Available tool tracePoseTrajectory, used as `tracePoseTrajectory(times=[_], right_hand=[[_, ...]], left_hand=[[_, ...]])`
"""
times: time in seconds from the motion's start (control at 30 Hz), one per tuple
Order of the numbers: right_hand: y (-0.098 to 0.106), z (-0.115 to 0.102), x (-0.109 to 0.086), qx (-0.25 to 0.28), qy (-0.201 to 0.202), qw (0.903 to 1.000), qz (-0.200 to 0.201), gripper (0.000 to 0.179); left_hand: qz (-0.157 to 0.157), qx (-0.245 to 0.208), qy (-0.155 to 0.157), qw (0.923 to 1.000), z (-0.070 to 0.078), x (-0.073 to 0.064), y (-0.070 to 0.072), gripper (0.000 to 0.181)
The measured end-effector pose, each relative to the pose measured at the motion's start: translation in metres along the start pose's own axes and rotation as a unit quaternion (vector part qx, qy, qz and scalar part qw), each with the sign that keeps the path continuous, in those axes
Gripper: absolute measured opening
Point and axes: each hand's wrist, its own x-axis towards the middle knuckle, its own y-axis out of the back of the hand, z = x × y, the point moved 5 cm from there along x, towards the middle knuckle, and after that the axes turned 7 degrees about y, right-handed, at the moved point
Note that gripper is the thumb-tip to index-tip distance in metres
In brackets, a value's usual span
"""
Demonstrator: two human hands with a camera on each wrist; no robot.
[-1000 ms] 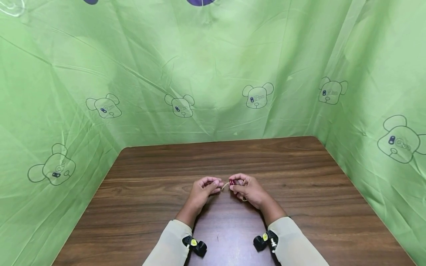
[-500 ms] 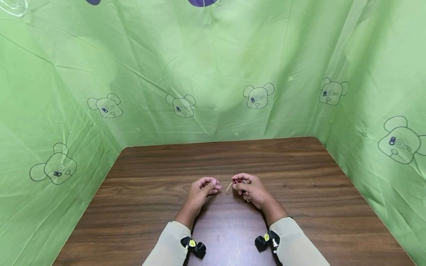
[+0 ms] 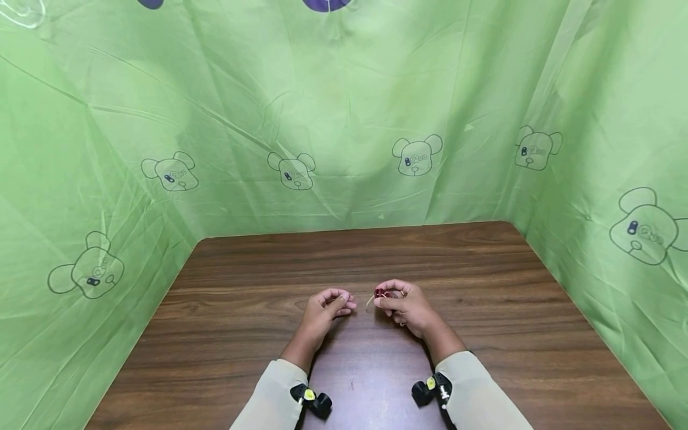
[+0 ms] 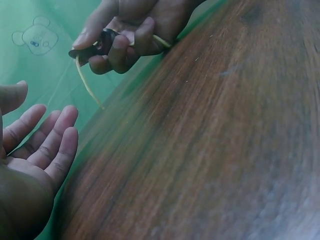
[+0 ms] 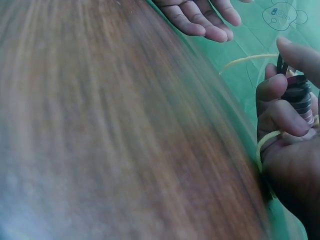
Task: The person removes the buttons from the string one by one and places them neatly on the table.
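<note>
My right hand (image 3: 407, 306) grips a short stack of dark red and pinkish discs (image 5: 299, 100), with the thumb and fingers curled round it. A thin yellow string (image 5: 250, 57) comes out of the stack's end; its free tip dangles toward the left hand. More of the string loops out below the curled fingers in the right wrist view. Part of the stack is hidden by the fingers. Facing it, a small gap away, my left hand (image 3: 321, 309) has its fingers relaxed and apart from the thumb, holding nothing, as the left wrist view (image 4: 40, 145) shows.
Both hands are over a brown wood-grain table (image 3: 344, 257). A green curtain (image 3: 344, 107) printed with bear-head outlines surrounds its back and sides. Small black cameras sit at the left cuff (image 3: 321, 405) and right cuff (image 3: 422, 393).
The left fingers, earlier right by the string's tip, have drawn back slightly to the left. The right hand has shifted a little right with the discs, and the string's end now droops lower.
</note>
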Motion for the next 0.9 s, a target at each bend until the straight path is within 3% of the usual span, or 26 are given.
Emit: tracePoseTrajectory(times=[0.43,0.9], right_hand=[[0.0021,0.0021,0.0009,-0.012,-0.003,0.9999,0.005,0.023],[-0.0008,-0.0005,0.0001,-0.014,-0.002,0.9997,-0.022,0.024]], left_hand=[[0.003,-0.001,0.005,1.0000,-0.0023,0.0006,0.0000,0.022],[0.012,0.008,0.002,0.9999,-0.0025,0.0012,0.0004,0.020]])
